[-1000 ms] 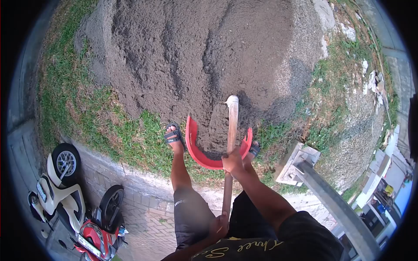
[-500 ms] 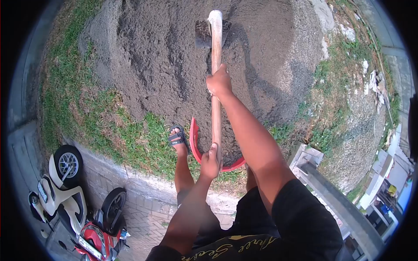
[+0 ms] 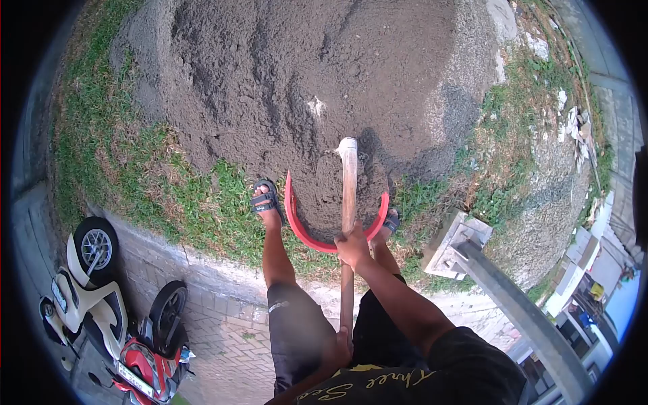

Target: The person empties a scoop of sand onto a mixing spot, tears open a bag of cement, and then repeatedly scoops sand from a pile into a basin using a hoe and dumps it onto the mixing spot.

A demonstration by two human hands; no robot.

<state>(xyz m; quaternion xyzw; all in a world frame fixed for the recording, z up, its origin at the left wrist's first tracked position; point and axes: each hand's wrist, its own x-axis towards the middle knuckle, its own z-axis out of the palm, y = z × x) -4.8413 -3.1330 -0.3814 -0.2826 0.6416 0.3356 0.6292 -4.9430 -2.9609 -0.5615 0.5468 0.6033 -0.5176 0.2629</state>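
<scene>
A hoe with a long wooden handle points away from my body. My right hand is wrapped round the middle of the handle, above the rim of the red scoop-shaped pan. Lower down, close to my shirt, my left hand grips the handle's near end, partly in shadow. The hoe's pale top end lies over the pan's open side; its blade is mostly hidden in the grey-brown sandy mix. That mix fills the pan and runs into the big heap beyond.
My sandalled feet stand on either side of the pan, on grass. A slanting metal post on a concrete base rises at right. Two parked motorbikes stand at lower left on paving. Rubble lies far right.
Both hands have pulled the hoe towards my body, bringing its head from the heap to the pan's open side. More mix now lies in the pan.
</scene>
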